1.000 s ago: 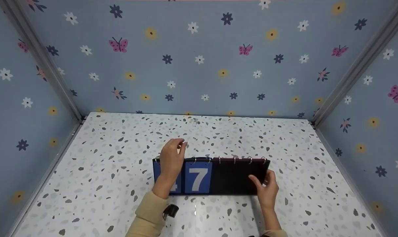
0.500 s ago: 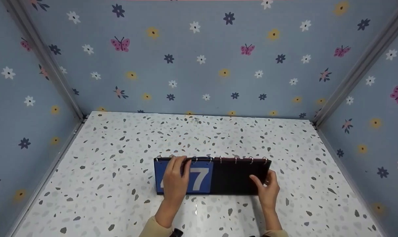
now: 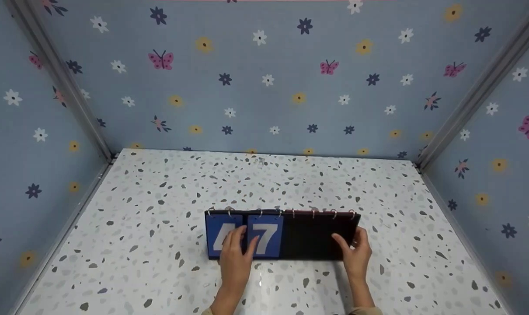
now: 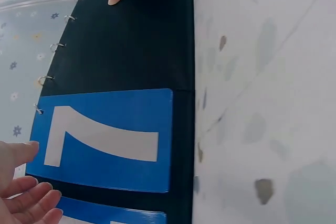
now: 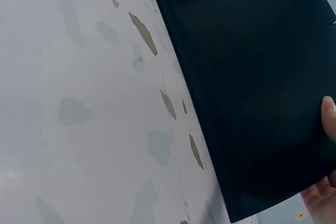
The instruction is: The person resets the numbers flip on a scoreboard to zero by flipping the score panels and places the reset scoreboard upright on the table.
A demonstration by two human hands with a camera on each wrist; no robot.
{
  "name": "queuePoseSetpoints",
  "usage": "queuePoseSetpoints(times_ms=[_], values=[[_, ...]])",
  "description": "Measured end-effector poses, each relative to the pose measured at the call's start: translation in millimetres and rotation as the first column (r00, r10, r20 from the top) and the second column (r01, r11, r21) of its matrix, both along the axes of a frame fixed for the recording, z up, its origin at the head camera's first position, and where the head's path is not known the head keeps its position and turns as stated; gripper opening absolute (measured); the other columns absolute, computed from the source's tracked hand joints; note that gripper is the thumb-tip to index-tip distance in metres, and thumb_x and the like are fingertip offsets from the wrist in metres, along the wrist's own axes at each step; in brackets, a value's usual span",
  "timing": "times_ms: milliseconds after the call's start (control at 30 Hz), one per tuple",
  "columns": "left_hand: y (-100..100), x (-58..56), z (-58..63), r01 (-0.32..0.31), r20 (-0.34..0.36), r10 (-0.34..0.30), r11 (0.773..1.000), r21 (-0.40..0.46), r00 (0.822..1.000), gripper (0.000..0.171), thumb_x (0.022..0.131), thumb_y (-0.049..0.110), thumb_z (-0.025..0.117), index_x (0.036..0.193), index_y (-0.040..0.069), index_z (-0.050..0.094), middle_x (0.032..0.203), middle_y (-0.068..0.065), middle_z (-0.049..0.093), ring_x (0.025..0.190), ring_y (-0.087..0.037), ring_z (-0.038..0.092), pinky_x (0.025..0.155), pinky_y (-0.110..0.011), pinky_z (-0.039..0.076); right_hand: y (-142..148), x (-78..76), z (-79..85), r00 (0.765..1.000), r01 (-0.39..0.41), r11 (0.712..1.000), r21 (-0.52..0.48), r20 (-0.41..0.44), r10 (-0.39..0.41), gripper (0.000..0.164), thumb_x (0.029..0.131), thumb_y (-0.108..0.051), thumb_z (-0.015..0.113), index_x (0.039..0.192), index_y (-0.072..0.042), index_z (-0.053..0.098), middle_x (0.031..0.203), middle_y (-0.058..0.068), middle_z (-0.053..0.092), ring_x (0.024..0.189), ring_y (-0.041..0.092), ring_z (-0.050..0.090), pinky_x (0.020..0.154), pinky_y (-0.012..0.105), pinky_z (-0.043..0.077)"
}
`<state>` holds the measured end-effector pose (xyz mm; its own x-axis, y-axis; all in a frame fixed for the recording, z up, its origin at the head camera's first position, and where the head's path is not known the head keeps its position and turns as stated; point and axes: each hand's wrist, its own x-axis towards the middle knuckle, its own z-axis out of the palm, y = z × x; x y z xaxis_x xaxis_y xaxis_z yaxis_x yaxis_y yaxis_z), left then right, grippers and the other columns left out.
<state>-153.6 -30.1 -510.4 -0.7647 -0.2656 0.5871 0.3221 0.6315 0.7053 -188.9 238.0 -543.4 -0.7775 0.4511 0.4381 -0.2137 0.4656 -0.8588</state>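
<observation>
A black flip scoreboard (image 3: 310, 236) stands on its long edge, leaning back, with metal rings (image 3: 314, 213) along its top. On its left half hang two blue number cards: a card with a white 4 (image 3: 215, 222) and a card with a white 7 (image 3: 274, 221). My right hand (image 3: 357, 256) grips the board's right end, thumb on the front face and fingers behind. My left hand (image 3: 236, 267) is in front of the two cards, partly covering the 4. In the left wrist view, the left thumb and fingers (image 4: 34, 203) are spread apart with nothing between them.
The white speckled tabletop (image 3: 159, 227) extends around the board. Blue walls with flowers and butterflies (image 3: 264, 100) enclose the back and both sides, joined by grey corner posts (image 3: 67, 87). The board's right half shows bare black.
My left hand has come down from above the board's top edge, past the rings, to the lower front of the cards. More of the 4 shows. The right hand keeps its grip.
</observation>
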Motion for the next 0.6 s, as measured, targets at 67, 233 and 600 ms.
queuePoseSetpoints(times_ms=[67, 233, 600], values=[[1, 1.8, -3.8, -0.002, 0.039, 0.002, 1.0, 0.013, 0.999, 0.038, 0.072, 0.015, 0.074, 0.102, -0.001, 0.058, 0.093, -0.009, 0.058, 0.083, -0.021, 0.057, 0.07, -0.033, 0.047, -2, 2.4, 5.0, 1.0, 0.006, 1.0, 0.003, 0.015, -0.006, 0.041, 0.066, -0.012, 0.079, 0.096, 0.0, 0.055, 0.082, 0.008, 0.06, 0.072, 0.014, 0.055, 0.064, 0.02, 0.043], [4, 3.6, -13.8, -0.023, 0.113, 0.018, 0.999, 0.039, 0.993, 0.043, 0.069, 0.015, 0.076, 0.104, -0.001, 0.056, 0.091, -0.008, 0.058, 0.083, -0.021, 0.056, 0.07, -0.034, 0.046, -7, 8.0, 16.7, 1.0, -0.007, 1.0, 0.002, 0.018, 0.007, 0.04, 0.066, -0.009, 0.078, 0.096, 0.003, 0.055, 0.081, 0.012, 0.06, 0.072, 0.021, 0.055, 0.063, 0.027, 0.045], [10, -4.9, -30.9, -0.08, 0.074, 0.074, 0.993, 0.088, 0.994, 0.035, 0.065, 0.012, 0.078, 0.091, 0.001, 0.059, 0.084, -0.006, 0.059, 0.075, -0.017, 0.056, 0.065, -0.031, 0.047, -2, 2.4, 4.5, 1.0, -0.01, 1.0, -0.01, -0.003, 0.01, 0.039, 0.066, -0.01, 0.078, 0.096, 0.0, 0.055, 0.08, 0.009, 0.059, 0.071, 0.015, 0.053, 0.064, 0.02, 0.043]])
